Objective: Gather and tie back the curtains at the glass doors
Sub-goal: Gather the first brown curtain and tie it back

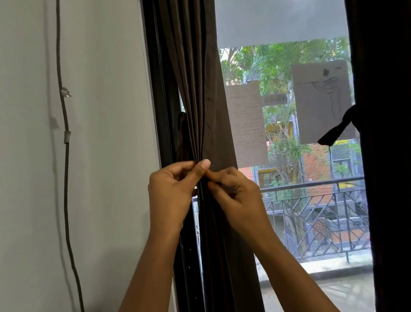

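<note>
The left dark brown curtain (197, 87) hangs gathered into narrow folds against the black door frame (162, 110). My left hand (171, 193) grips the bunched folds from the left, thumb on top. My right hand (238, 197) pinches the same folds from the right, fingertips meeting the left thumb. Whether a tie band lies between the fingers is hidden. The right dark curtain (396, 139) hangs bunched at the right edge, with a dark tie-back (341, 125) knotted around it and its loose end hanging left.
A white wall (27, 171) fills the left, with a grey cable (67, 168) clipped down it. The glass door (296, 123) has two paper sheets stuck to it. Beyond it are a balcony railing (317, 220) and trees.
</note>
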Motion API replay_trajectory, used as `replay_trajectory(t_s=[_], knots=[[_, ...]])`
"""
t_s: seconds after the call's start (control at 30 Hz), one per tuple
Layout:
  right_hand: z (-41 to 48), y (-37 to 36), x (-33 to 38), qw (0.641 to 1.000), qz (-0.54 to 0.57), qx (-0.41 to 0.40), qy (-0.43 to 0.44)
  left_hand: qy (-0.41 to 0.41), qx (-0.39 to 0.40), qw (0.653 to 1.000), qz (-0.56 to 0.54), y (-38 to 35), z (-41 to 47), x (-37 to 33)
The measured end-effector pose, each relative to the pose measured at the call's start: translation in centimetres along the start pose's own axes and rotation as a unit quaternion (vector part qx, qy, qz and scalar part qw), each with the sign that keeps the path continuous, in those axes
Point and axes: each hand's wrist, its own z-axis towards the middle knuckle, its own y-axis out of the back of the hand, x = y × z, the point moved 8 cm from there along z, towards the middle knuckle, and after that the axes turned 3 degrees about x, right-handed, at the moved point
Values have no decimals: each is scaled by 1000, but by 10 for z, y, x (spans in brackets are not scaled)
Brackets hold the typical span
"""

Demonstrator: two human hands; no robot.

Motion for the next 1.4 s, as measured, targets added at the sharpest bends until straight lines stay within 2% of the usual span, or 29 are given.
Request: replay_trajectory(t_s=[0.07,0.2,0.23,0.27,0.33,0.4,0.47,0.53,0.63,0.73,0.8,0.97,1.07,1.13,1.4], knots=[[1,2,-8,999,9,23,-20,0,-4,1000,23,5,6,0],[9,39,-44,983,-63,-132,-110,-25,-27,994,99,11,14,-3],[14,42,-56,976,-74,-140,-150,-34,-33,991,122,12,13,-5],[20,40,-70,970,-59,-121,-200,-42,-44,988,141,13,12,-6],[28,26,-96,949,41,-62,-306,-57,-66,982,170,15,11,-6],[31,15,-108,923,115,-20,-367,-63,-73,976,194,16,12,-4],[36,15,-108,931,116,-16,-346,-62,-69,973,209,16,15,-2],[37,23,-104,945,91,-72,-306,-60,-70,973,210,18,17,1],[29,41,-90,956,-21,-153,-248,-59,-72,977,190,20,15,6],[19,45,-64,958,-135,-180,-179,-54,-73,983,158,21,10,8],[13,41,-42,954,-202,-184,-127,-49,-71,985,148,22,8,8],[3,36,4,948,-266,-171,-25,-62,-68,986,136,10,2,2],[7,29,13,935,-324,-141,-20,-73,-56,989,119,0,0,-5],[8,23,8,942,-314,-116,-34,-74,-52,989,116,-1,-1,-7],[-7,1,17,967,-221,-116,53,-51,-18,995,84,-3,1,-3]])
